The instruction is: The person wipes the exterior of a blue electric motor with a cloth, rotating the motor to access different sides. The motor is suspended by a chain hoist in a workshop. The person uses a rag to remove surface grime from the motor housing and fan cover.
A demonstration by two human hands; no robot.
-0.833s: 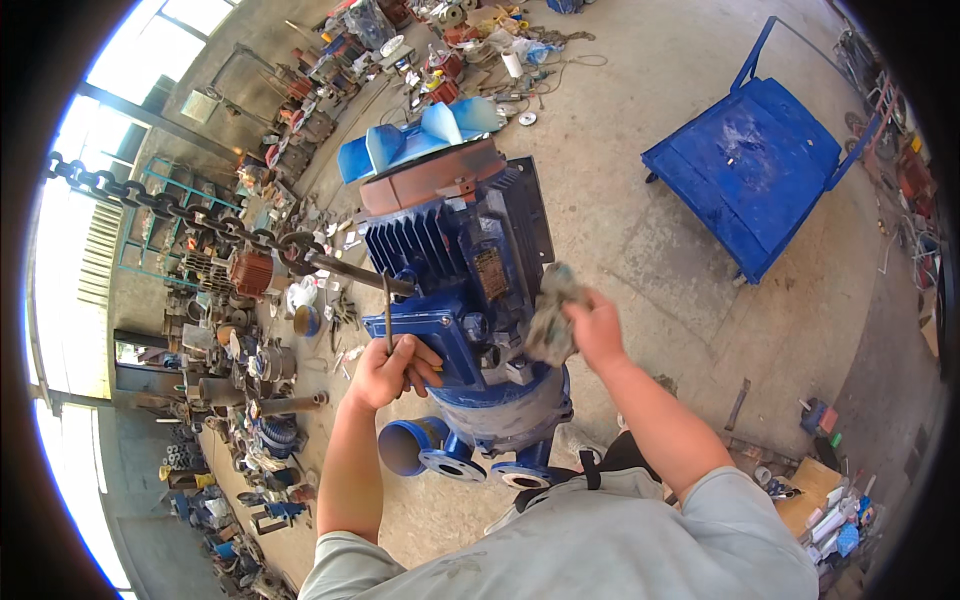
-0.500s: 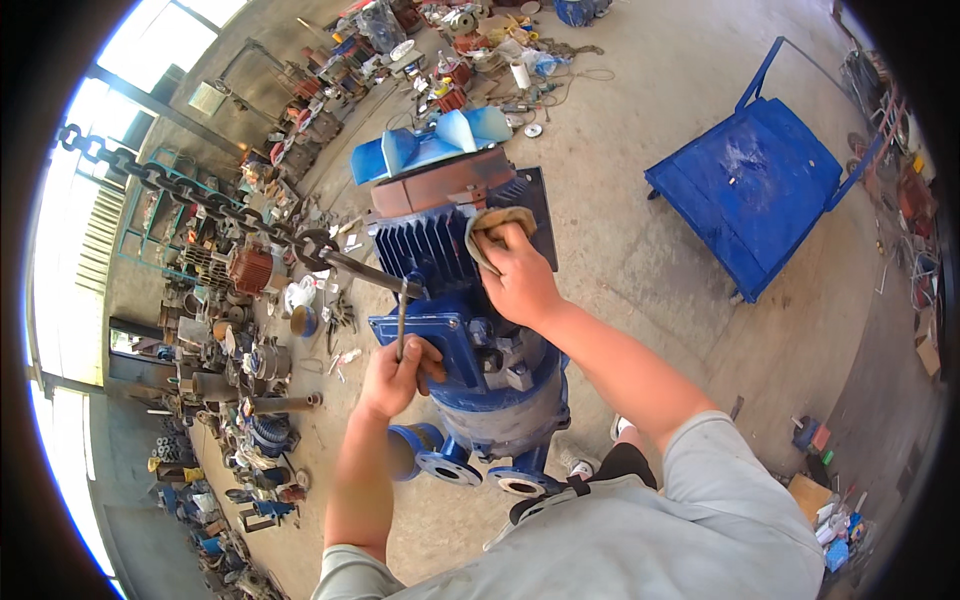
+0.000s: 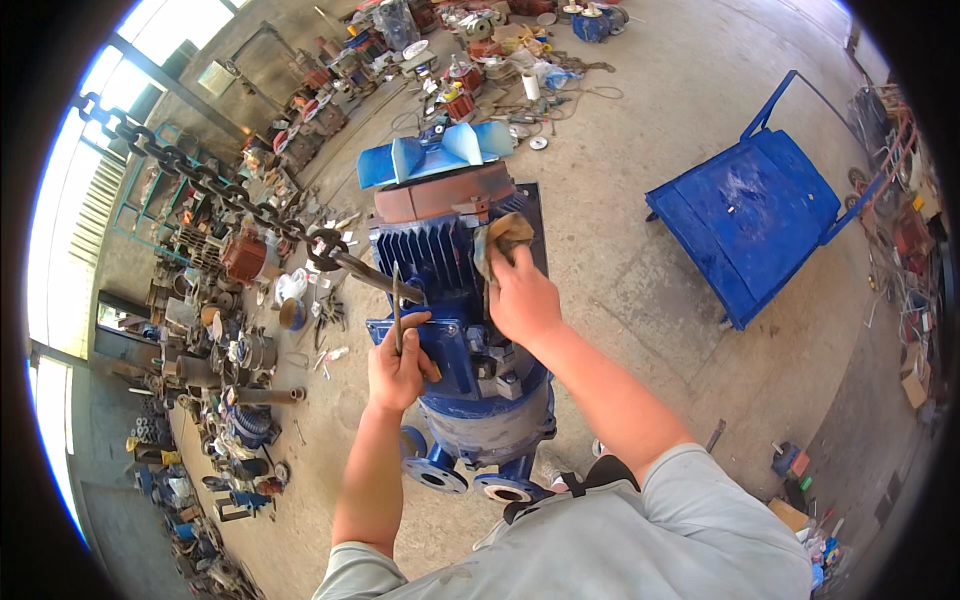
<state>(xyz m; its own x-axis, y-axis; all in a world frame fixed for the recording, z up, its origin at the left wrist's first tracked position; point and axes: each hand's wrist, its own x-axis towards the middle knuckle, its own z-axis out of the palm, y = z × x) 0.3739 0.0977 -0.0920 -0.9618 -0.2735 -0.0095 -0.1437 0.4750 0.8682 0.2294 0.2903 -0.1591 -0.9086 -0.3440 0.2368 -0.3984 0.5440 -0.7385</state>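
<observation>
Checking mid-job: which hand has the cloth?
The right hand, holding the brown cloth at the upper part of the blue motor. The left hand, lower down by the flat cover, has a thin rod instead.

Lettering: none can be read.
Blue motor (image 3: 440,258): no words or figures can be made out on the parts left uncovered by the hands.
Blue cart (image 3: 770,225): a small white spot is seen on the deck — whether it is a label cannot be told.
Grey shirt (image 3: 640,530): a faint darker mark is shown low on the front — it cannot be made out as writing.
White cylinder (image 3: 530,88): no print can be discerned.
Floor clutter (image 3: 250,350): any markings are too small and blurred to be read.
</observation>
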